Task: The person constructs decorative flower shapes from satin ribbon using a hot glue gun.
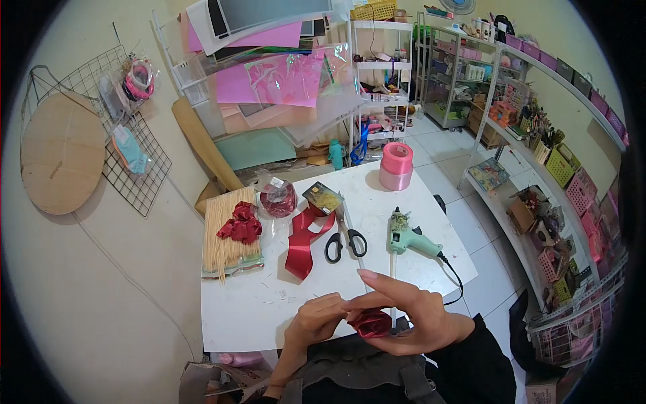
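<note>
A red satin ribbon rose [371, 324] is held low over the front edge of the white table, its folded petals showing between my hands. My right hand [420, 313] curls round it from the right, thumb below and forefinger stretched out above. From the left, my left hand [315, 320] is closed, its fingertips meeting the right fingers beside the rose; what lies inside that grip is hidden. Beyond my hands are black-handled scissors [346, 245], a loose length of wide red ribbon [300, 254] and a mint-green glue gun [412, 240].
Finished-looking red ribbon pieces [241, 224] lie on a bundle of wooden sticks [219, 246] at the left. A dark red ribbon roll [278, 199], a small box [322, 198] and pink ribbon rolls [396, 167] stand farther back. The glue gun's cord [461, 283] hangs over the right edge.
</note>
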A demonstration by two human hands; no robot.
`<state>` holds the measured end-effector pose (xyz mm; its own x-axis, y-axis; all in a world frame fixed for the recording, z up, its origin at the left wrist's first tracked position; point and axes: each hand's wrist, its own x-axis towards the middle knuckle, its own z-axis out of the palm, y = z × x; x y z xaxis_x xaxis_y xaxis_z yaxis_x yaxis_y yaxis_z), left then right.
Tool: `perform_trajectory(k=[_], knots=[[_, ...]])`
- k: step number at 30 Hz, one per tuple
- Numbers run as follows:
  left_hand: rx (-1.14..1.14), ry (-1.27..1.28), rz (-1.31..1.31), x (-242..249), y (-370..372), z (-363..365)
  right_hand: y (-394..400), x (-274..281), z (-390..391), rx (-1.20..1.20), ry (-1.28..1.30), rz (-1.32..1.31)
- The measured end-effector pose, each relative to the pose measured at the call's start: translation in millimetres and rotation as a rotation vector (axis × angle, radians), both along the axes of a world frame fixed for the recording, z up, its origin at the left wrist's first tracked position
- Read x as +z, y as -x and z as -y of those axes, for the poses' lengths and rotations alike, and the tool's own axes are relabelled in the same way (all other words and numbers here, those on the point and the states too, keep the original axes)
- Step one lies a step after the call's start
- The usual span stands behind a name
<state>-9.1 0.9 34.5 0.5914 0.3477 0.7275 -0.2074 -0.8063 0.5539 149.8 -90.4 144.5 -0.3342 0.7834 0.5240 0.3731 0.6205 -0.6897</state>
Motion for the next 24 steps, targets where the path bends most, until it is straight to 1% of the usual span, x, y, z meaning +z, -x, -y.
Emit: perform_trajectory(k=[2, 4, 6, 8, 13, 17, 19, 21, 23, 24], knots=[[0.022, -0.01, 0.095, -5.8, -1.9, -0.2, 1.0, -4.2, -2.5, 0.02, -0.004, -0.011], [0.004, 0.015, 0.082, -4.0, -1.7, 0.0, 3.3, -8.4, -5.7, 0.077, -0.063, -0.161], [-0.015, 0.04, 0.069, -0.5, -1.6, 1.6, 1.6, -5.8, -6.8, 0.07, -0.104, -0.139], [0.048, 0.024, 0.024, 3.8, -1.3, 4.2, 0.9, -5.1, -7.6, 0.066, -0.144, -0.116], [0.064, -0.018, 0.012, 8.1, -2.2, 5.4, 1.1, -6.6, -8.7, 0.012, -0.231, -0.061], [0.082, -0.066, 0.008, 8.1, -1.2, 4.6, 2.5, -6.5, -8.8, 0.016, -0.228, -0.086], [0.083, -0.06, -0.001, 6.4, -0.6, 5.2, 3.6, -4.8, -8.3, -0.008, -0.264, -0.076], [0.084, -0.054, -0.009, 4.6, -0.7, 4.5, 3.5, -4.8, -8.4, -0.006, -0.245, -0.097], [-0.08, 0.105, 0.026, 3.3, -0.8, 2.8, 2.7, -5.2, -8.9, -0.001, -0.227, -0.117], [-0.078, 0.105, 0.027, 7.6, 0.3, 3.2, 1.5, -6.2, -9.5, 0.006, -0.202, -0.157]])
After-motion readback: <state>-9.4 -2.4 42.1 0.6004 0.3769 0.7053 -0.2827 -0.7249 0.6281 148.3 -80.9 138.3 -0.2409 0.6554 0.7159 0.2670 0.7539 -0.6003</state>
